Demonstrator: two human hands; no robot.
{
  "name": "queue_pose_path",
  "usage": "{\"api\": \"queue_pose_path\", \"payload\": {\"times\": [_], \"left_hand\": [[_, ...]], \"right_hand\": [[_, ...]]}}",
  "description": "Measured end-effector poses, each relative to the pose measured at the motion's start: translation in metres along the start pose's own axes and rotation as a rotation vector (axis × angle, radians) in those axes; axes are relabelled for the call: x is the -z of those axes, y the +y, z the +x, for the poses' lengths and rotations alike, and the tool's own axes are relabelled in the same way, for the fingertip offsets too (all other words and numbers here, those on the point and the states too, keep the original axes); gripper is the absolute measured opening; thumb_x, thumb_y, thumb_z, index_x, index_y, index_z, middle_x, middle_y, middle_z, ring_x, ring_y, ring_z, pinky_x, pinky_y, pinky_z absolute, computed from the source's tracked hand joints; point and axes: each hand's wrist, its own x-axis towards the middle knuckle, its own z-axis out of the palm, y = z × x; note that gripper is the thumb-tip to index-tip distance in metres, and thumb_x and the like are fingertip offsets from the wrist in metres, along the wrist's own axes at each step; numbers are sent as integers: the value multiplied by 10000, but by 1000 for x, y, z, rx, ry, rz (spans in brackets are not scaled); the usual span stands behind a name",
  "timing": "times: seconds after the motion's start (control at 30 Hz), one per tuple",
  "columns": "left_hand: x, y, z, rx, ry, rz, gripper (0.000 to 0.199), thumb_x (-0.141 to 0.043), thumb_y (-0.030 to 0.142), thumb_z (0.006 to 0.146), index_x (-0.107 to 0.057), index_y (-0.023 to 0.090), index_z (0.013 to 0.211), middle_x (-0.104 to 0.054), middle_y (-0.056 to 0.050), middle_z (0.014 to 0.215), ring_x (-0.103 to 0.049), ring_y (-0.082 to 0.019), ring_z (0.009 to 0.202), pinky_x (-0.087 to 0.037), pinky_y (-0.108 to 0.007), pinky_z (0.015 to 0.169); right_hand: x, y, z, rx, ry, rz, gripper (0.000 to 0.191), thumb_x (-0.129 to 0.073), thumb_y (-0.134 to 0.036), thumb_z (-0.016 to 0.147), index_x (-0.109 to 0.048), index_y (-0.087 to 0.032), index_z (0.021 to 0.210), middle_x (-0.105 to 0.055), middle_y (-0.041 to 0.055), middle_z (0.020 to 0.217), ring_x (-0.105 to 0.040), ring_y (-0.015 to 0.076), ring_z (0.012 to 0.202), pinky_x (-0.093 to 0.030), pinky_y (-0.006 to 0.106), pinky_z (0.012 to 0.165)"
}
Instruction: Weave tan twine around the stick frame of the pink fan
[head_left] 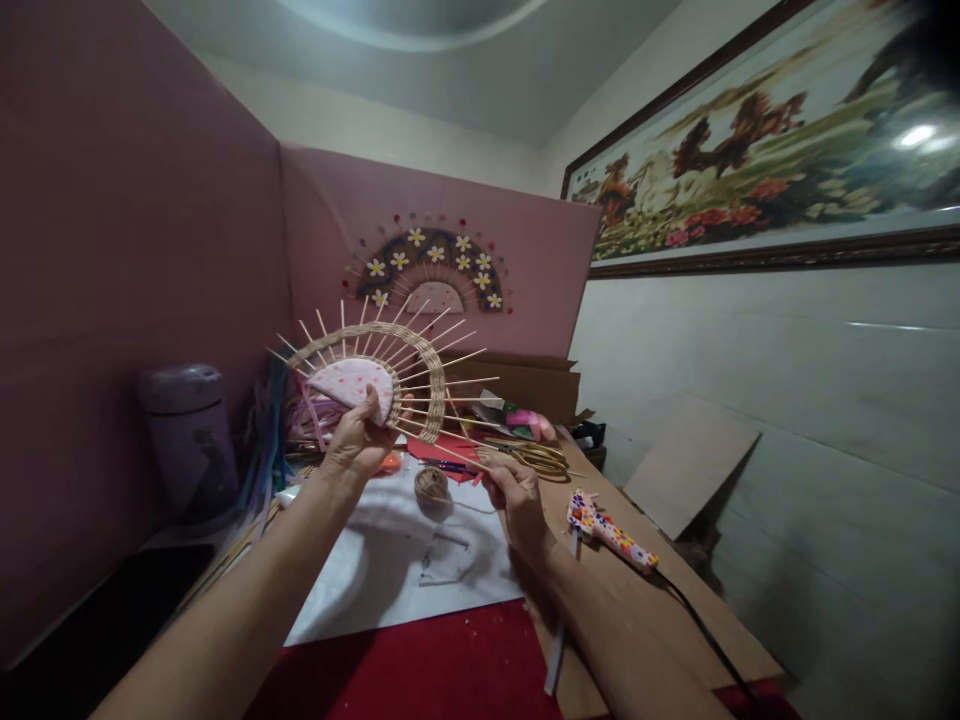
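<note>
My left hand (361, 440) grips a half-round woven fan (433, 375) by its base, the thumb lying on the pink-spotted white half-disc (352, 385). Thin wooden sticks radiate from that disc, and brown twine is woven through them in an inner ring and an outer band. Lower right of it, my right hand (517, 492) is closed in a pinch on a strand of twine, close to the end of a lower stick. A ball of twine (432, 488) rests on the white sheet below, a loose strand running from it toward my right hand.
A flower-patterned glue gun (611, 532) with a black cord lies on the brown board (675, 610) at right. Scissors with golden handles (536, 458) lie behind my right hand. A tumbler (191, 440) stands left. A finished flowered fan (435, 265) hangs on the pink panel.
</note>
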Motion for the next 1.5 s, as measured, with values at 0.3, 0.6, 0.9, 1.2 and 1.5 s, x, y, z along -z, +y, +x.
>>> {"api": "queue_pose_path", "payload": {"times": [0.3, 0.6, 0.9, 1.2, 1.5], "left_hand": [[-9, -24, 7, 99, -133, -96, 149, -499, 187, 863, -644, 156, 869, -706, -72, 851, -670, -204, 843, -534, -365, 787], [-8, -36, 12, 167, -87, -104, 178, -480, 138, 864, -611, 149, 743, -700, -45, 785, -664, -191, 861, -536, -330, 782], [-8, -43, 10, 173, -34, -98, 111, -535, 139, 838, -609, 144, 755, -691, -34, 712, -672, -157, 719, -536, -294, 754], [-4, -43, 14, 121, -28, -89, 149, -508, 96, 843, -617, 136, 749, -694, -42, 728, -669, -151, 721, -531, -290, 764], [3, -45, 16, -8, -178, 21, 130, -619, 89, 763, -620, 152, 877, -695, -20, 783, -666, -146, 754, -536, -304, 781]], "right_hand": [[-3, -5, 2, -223, -97, 301, 151, -662, -296, 718, -624, -155, 757, -272, -95, 491, -154, 33, 405, -93, 212, 383], [-10, -4, -3, -123, -113, -36, 199, -641, -345, 735, -612, -159, 668, -368, -66, 484, -284, 57, 447, -209, 219, 428], [-11, 0, -7, -6, -66, -268, 206, -570, -345, 795, -620, -166, 706, -493, -20, 582, -405, 98, 545, -320, 222, 507], [-11, -7, -12, 82, -58, -388, 246, -540, -380, 812, -681, -179, 802, -588, 17, 647, -508, 138, 617, -383, 239, 546], [-9, -6, -6, 0, -18, -242, 174, -594, -317, 769, -662, -159, 792, -560, -6, 617, -444, 103, 547, -348, 226, 514]]}}
